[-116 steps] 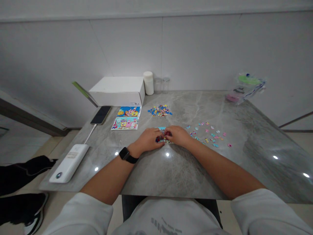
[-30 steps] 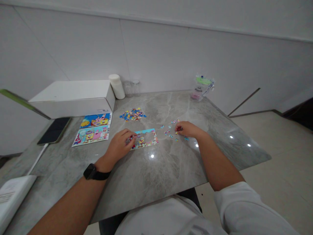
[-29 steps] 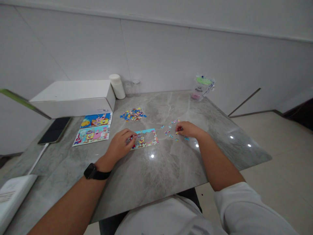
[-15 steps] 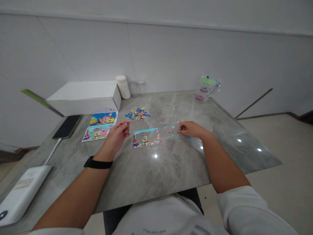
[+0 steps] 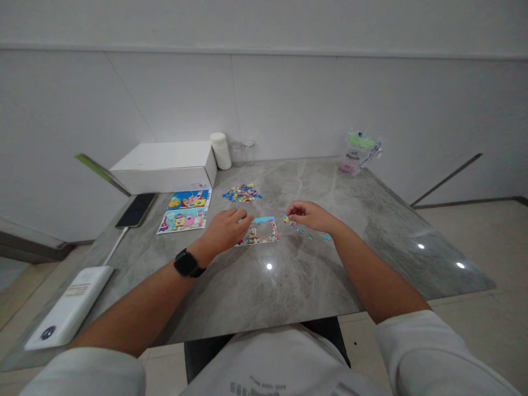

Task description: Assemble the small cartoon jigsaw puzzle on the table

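A partly filled jigsaw puzzle [image 5: 270, 237] with a cartoon border lies on the grey marble table, bare in part of its middle. My left hand [image 5: 226, 226] is palm down over its left side, fingers apart and bent, hiding that corner. Just right of the puzzle, my right hand [image 5: 311, 215] has thumb and fingers pinched together, with a small yellowish puzzle piece [image 5: 286, 219] at the tips. Several loose pieces [image 5: 309, 237] lie under and beside this hand. Farther back is a heap of mixed puzzle pieces [image 5: 242, 193].
Two cartoon picture cards [image 5: 183, 220] lie at left, near a phone [image 5: 136, 210] cabled to a white power bank [image 5: 70, 308]. Behind them stand a white box [image 5: 165, 165], a white bottle [image 5: 221, 151] and clear glasses [image 5: 248, 153]. A plastic bag [image 5: 358, 154] sits at the back right.
My left hand has moved right, from beside the puzzle to over its left side. My right hand has come left, closer to the puzzle. The view has shifted slightly.
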Available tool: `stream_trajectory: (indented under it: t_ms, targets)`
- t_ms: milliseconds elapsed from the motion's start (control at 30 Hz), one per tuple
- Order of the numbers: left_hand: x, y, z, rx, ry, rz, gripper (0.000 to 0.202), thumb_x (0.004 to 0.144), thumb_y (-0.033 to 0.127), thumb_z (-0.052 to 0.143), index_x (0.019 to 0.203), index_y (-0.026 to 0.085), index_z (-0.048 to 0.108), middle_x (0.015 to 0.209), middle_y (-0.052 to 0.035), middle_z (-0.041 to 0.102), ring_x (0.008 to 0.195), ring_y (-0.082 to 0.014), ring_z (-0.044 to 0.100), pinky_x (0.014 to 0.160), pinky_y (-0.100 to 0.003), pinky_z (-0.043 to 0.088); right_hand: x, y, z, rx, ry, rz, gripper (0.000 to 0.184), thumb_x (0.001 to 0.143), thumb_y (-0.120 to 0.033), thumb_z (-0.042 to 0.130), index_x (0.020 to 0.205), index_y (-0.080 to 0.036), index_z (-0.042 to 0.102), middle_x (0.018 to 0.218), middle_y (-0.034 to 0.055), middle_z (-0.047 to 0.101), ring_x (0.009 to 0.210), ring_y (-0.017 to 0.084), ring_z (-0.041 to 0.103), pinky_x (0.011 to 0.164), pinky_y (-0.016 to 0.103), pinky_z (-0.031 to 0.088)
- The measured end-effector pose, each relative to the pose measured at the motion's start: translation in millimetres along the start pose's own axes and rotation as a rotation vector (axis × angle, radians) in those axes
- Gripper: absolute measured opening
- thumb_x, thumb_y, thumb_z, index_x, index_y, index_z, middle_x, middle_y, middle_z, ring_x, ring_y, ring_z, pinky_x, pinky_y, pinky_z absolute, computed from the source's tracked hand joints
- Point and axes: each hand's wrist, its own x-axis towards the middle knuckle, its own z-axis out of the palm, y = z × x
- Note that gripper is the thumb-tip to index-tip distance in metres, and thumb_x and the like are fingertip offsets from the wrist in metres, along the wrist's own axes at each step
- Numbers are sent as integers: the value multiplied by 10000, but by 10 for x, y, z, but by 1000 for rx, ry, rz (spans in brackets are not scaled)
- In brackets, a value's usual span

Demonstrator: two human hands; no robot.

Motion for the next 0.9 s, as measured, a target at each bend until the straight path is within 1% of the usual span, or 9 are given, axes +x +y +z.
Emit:
stream_trajectory:
  t_ms: [67, 167, 233, 300, 367, 467, 600, 733, 900]
  targets:
    - [5, 26, 30, 13, 5, 31, 221, 1069, 266, 511, 1185, 217, 693, 1034, -92, 698, 908, -241, 618, 755, -377, 441, 126, -120, 69, 1, -16, -41, 198, 827, -376, 686, 910, -198, 709, 785, -6, 671, 708, 147, 573, 682, 282, 450]
    - [-18, 61, 86, 10, 29, 13, 224, 1071, 321, 523, 1164, 211, 695, 1040, -91, 704, 915, -250, 610, 767, -396, 425, 292, -251, 244, -16, -7, -95, 159, 836, -335, 678, 911, -199, 714, 784, -9, 679, 709, 143, 574, 681, 274, 444]
    - [-54, 83, 123, -9, 62, -40, 252, 1072, 370, 529, 1164, 203, 694, 1062, -93, 710, 927, -253, 608, 789, -409, 422, 347, -276, 426, -54, 56, -116, 134, 846, -302, 665, 915, -201, 722, 776, -7, 683, 694, 141, 567, 672, 272, 433]
    - [-97, 102, 149, -43, 91, -113, 286, 1069, 419, 536, 1162, 199, 694, 1083, -97, 712, 951, -255, 609, 813, -417, 420, 346, -254, 637, -102, 172, -147, 119, 860, -266, 644, 913, -202, 729, 782, 0, 690, 683, 139, 560, 674, 275, 424]
    - [-132, 122, 159, -64, 97, -145, 295, 1064, 447, 546, 1140, 206, 698, 1092, -97, 713, 973, -258, 610, 827, -421, 414, 304, -209, 833, -128, 276, -188, 115, 872, -249, 630, 902, -202, 731, 797, 11, 698, 686, 141, 560, 688, 281, 426]
    - [-150, 161, 156, -76, 78, -133, 315, 1047, 485, 574, 1138, 209, 696, 1094, -93, 711, 971, -260, 607, 826, -420, 405, 230, -157, 1032, -110, 293, -214, 114, 885, -265, 635, 899, -209, 734, 788, 12, 700, 671, 147, 563, 685, 287, 432]
    - [-125, 218, 163, -77, 60, -127, 314, 1033, 491, 597, 1102, 198, 689, 1106, -99, 708, 994, -268, 601, 846, -429, 406, 187, -170, 1123, -49, 308, -175, 123, 887, -284, 629, 911, -215, 728, 760, 5, 685, 654, 154, 572, 658, 287, 434]
    - [-106, 249, 188, -51, 76, -156, 270, 1040, 446, 584, 1050, 196, 684, 1071, -96, 703, 978, -268, 591, 834, -439, 401, 175, -217, 1137, -22, 301, -145, 134, 878, -318, 635, 901, -217, 721, 743, 1, 670, 644, 157, 565, 646, 293, 434]
    - [-104, 256, 188, -56, 82, -174, 256, 1057, 404, 546, 1055, 193, 690, 1078, -111, 696, 979, -273, 582, 838, -450, 399, 162, -236, 1133, 1, 280, -130, 153, 875, -354, 639, 892, -221, 712, 750, 9, 678, 642, 163, 557, 638, 303, 433]
